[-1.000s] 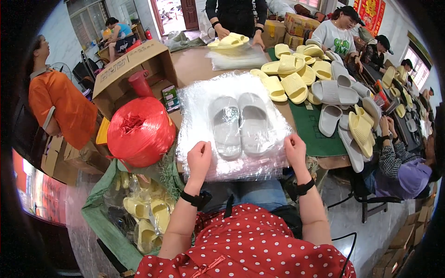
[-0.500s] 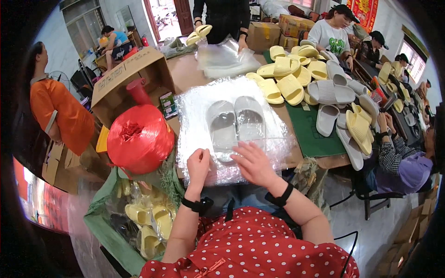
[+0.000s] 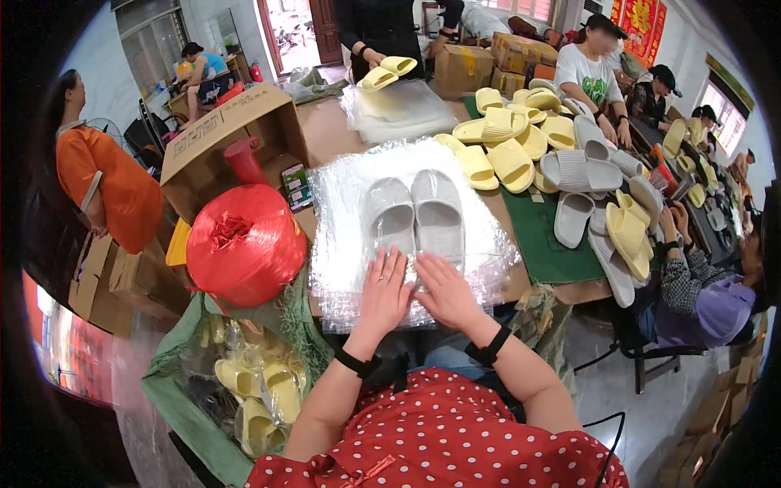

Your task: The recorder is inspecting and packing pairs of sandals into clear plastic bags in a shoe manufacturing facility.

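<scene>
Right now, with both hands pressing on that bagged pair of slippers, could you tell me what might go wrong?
1. The clear plastic bag lies crinkled under the left hand and right hand; it could crease or trap air around the grey slippers.
2. The bag's near edge overhangs the table, so the pair might slide off.
3. The red twine roll sits close by the left hand and could be nudged.

Clear plastic bag (image 3: pixel 407 236) flat on worktop (image 3: pixel 561 252), centre. Open brown cardboard box (image 3: pixel 224 142) left of it, tilted. Stack of clear bags (image 3: pixel 399 110) behind. Brown cartons (image 3: pixel 521 53) far end. Red wall sign (image 3: pixel 639 24) top right.
</scene>
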Demonstrator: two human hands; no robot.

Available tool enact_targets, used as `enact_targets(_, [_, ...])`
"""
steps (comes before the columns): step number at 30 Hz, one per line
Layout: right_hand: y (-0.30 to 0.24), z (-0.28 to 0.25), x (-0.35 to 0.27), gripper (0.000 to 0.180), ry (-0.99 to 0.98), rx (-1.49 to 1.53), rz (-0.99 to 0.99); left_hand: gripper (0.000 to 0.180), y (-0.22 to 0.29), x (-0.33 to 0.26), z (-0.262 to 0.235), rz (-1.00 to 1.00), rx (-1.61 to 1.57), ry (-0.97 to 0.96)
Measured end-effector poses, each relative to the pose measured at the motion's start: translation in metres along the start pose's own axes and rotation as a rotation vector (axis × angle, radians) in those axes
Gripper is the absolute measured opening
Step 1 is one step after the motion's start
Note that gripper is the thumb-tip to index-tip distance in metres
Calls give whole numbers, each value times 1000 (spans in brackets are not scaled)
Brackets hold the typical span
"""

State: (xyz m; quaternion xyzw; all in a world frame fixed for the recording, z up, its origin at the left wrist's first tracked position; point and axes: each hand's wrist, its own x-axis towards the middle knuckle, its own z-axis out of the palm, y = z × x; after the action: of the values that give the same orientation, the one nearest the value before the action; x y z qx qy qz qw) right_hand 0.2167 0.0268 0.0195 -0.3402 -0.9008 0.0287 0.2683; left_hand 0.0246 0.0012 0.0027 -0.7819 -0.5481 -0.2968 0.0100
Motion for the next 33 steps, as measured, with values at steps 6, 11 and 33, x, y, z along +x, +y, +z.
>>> enact_targets(6, [45,-14,-36,70,105,-18,261,56,7,1,-2,-34,-18,-36])
enact_targets(11, [60,-22,-53,63,55,-85,375,55,4,-2,1,-33,-26,17])
enact_targets(33, [24,20,-8,61,243,53,377,95,-9,-4,23,-372,-204,269])
